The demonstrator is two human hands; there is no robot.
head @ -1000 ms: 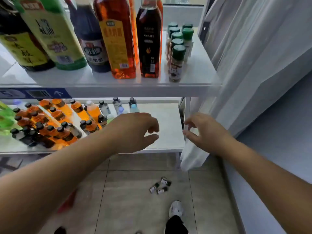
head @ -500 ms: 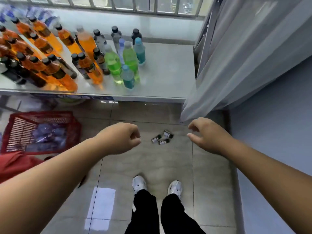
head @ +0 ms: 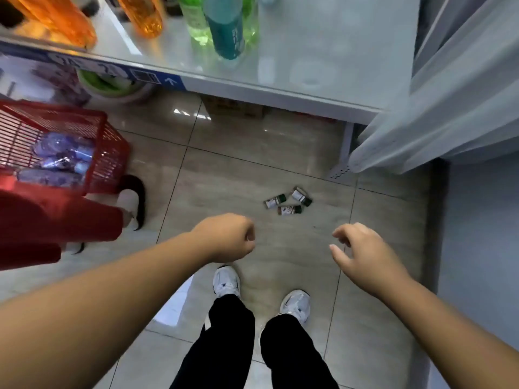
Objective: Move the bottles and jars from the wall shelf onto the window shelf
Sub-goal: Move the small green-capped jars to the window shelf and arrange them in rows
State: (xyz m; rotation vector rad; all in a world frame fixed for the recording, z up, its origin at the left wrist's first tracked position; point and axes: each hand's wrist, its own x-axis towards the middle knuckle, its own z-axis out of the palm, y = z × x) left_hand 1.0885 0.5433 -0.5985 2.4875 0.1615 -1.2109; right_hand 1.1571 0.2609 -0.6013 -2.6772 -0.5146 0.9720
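Three small green-capped spice jars lie on their sides on the tiled floor below the white shelf. My left hand hovers above the floor just short of them, fingers curled into a loose fist, holding nothing. My right hand hangs to the right of the jars with fingers loosely bent and empty. Orange bottles, a green bottle and a teal bottle stand on the shelf at the top.
A red wire basket with plastic bottles sits on the floor at the left, above a red sleeve. A white curtain hangs at the right. My white shoes stand on the tiles below my hands.
The view has tilted down from the shelves to the floor. Both hands have dropped from shelf height toward the jars on the tiles, and the left one has curled.
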